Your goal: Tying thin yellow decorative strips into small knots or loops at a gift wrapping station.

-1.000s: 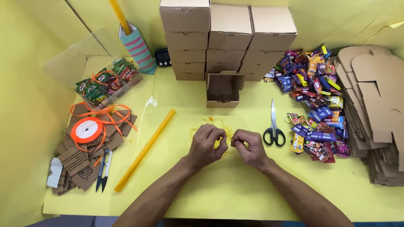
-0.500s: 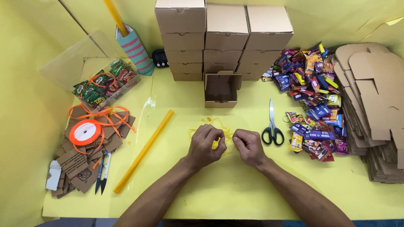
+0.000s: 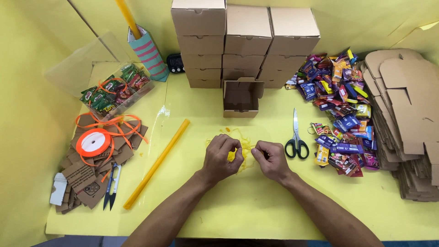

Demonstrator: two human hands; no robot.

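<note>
While left hand [image 3: 222,155] and right hand [image 3: 270,158] pinch yellow wrap [image 3: 243,147], stacked brown boxes [image 3: 244,43] behind

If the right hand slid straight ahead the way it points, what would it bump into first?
The right hand points up and slightly left, so it would probably meet the open cardboard box first, after crossing the yellow ribbon it pinches. The table's depth makes this uncertain.

Both hands meet at the middle of the yellow table [image 3: 256,215]: the left hand [image 3: 222,158] and right hand [image 3: 270,159] pinch a wad of yellow shredded paper [image 3: 243,147] between them. Just right lie the scissors [image 3: 296,137] and a heap of candy packets [image 3: 340,110]. An open cardboard box [image 3: 241,97] sits beyond, before the stacked boxes [image 3: 244,41].
</note>
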